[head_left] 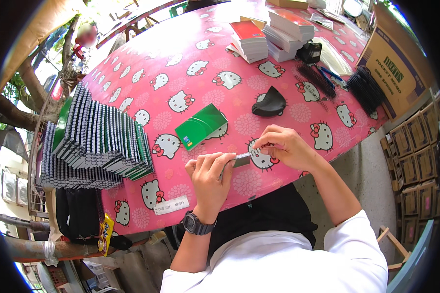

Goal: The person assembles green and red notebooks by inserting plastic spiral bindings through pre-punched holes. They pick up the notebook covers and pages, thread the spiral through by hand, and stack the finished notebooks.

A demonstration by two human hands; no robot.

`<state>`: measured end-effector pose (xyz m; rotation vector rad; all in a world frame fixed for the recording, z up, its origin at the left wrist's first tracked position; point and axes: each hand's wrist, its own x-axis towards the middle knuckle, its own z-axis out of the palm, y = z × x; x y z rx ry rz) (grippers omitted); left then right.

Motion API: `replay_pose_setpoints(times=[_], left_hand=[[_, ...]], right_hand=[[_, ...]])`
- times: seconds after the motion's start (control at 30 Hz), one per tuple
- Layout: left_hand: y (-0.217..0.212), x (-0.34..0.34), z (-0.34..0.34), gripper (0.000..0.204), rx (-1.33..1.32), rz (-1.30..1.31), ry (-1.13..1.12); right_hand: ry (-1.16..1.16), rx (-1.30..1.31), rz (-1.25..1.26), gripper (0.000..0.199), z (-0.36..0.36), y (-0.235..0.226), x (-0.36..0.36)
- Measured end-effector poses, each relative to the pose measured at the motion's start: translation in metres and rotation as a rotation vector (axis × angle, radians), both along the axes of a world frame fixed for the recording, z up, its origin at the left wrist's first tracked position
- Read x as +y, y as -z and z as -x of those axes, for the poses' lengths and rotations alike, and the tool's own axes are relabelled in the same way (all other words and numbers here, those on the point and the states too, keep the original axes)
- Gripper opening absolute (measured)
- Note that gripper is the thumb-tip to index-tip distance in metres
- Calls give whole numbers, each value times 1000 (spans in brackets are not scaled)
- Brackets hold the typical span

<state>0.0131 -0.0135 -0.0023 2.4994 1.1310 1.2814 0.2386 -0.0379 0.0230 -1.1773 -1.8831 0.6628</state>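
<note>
My left hand [211, 172], with a dark watch on its wrist, grips a small notepad [241, 161] held nearly edge-on near the table's front edge. At the notepad's right end, my right hand [284, 146] has its fingers pinched together. A thin dark piece shows between those fingertips, too small to name for sure; it may be a spiral wire. Just beyond my hands lies a green-covered memo pad [201, 125], flat on the table. A black curved pouch-like thing [269, 102] rests to its right.
Tall stacks of spiral notebooks [100, 139] stand at the left. Unbound paper stacks [249, 41] with red covers sit at the back. Black spiral coils [365, 90], blue-handled pliers [331, 74] and a cardboard box [393, 71] are at the right. A pink patterned cloth [171, 117] covers the table.
</note>
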Motion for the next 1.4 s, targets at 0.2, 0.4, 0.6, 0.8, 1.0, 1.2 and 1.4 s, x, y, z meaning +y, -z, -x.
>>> replay_pose_setpoints(times=[0.2,0.4,0.6,0.8,1.0,1.2,1.4], left_hand=[[1,-2,1,13,4,-1,8],[-1,-4,2,13,0,0,19],[-11,-11,-1,24,72,6,-8],[-11,-13,-13,35,88,91,64],[-9,-14,-12,25,187,66,78],[-7,-14,-12,22,213,28,107],[-16,-16,-12,20,189,42,101]], right_hand=[[-86,-84,10,17,-4,-1,4],[-152,-186,71,16,-7,-2,3],[-163,22,228,42,-1,-9,1],[-219,106,238,48,1,-2,1],[-213,87,323,48,7,-9,0],[275,-159,-12,49,-32,19,47],[541,-656,-5,70,-53,53,77]])
